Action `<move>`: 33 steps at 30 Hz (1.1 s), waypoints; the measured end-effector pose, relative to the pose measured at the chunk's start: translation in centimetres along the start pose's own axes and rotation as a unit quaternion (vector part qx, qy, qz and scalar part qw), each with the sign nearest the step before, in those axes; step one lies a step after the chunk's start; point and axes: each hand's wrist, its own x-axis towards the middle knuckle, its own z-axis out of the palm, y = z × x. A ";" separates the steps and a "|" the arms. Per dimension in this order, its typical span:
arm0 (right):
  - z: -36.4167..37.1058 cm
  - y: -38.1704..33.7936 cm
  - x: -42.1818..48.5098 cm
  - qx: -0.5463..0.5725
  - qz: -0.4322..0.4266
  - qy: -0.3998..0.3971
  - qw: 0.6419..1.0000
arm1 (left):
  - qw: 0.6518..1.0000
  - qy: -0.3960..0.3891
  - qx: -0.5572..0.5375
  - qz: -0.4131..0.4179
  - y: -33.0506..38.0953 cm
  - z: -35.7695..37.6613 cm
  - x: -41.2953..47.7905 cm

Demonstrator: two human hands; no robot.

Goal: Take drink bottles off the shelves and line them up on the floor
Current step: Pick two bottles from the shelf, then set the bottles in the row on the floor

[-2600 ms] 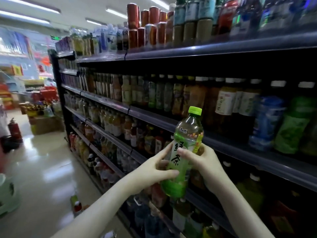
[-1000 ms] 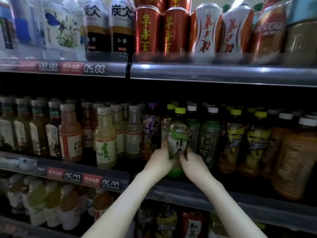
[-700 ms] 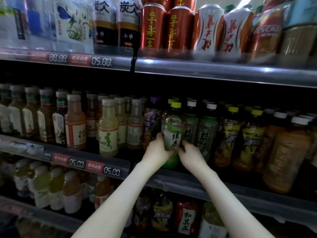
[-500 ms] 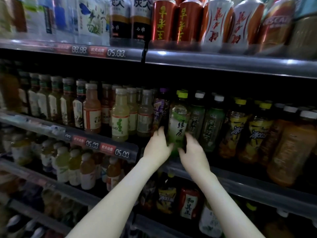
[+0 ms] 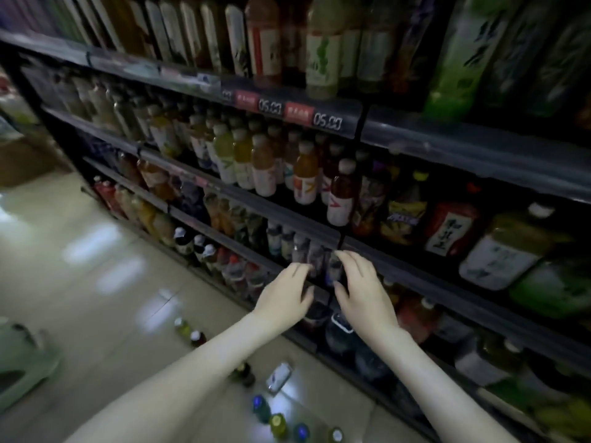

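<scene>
Dark store shelves (image 5: pixel 447 145) hold rows of drink bottles. Both my hands reach to a low shelf of small dark bottles. My right hand (image 5: pixel 363 290) curls forefinger and thumb around one small dark bottle (image 5: pixel 334 270) at the shelf's front. My left hand (image 5: pixel 287 297) is just to its left, its fingertips touching the neighbouring small bottle (image 5: pixel 315 262); the blur hides whether it grips. On the floor below, several bottles (image 5: pixel 278 423) stand in a line along the shelf's foot, among them a green-capped bottle (image 5: pixel 182 327).
A shelf rail with price tags (image 5: pixel 326 121) juts out above my hands. A large white-labelled bottle (image 5: pixel 499 251) stands at the right. The glossy tiled floor (image 5: pixel 96 266) stretches left. A pale green object (image 5: pixel 22 362) sits at the left edge.
My hands have left the green tea bottle on the middle shelf and dropped to a lower shelf. My view has tilted down, so the floor line of bottles shows.
</scene>
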 end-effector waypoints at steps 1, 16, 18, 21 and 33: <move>1.4 -0.2 -0.2 0.004 0.009 -0.024 1.000 | 0.999 -0.020 -0.003 -0.024 -1.5 0.4 -0.5; 33.6 -2.5 0.1 0.091 0.376 -0.229 0.893 | 0.955 -0.249 0.031 -0.155 -32.3 11.1 -2.0; 38.9 -1.5 -0.8 0.107 0.422 -0.221 0.873 | 0.952 -0.266 0.020 -0.148 -35.6 14.8 -1.6; 47.1 1.6 -1.8 0.131 0.487 -0.205 0.839 | 0.948 -0.281 0.009 -0.147 -40.5 21.4 -1.4; 78.5 19.2 -5.3 0.144 0.576 -0.222 0.774 | 0.950 -0.299 0.047 -0.078 -52.2 47.6 -0.6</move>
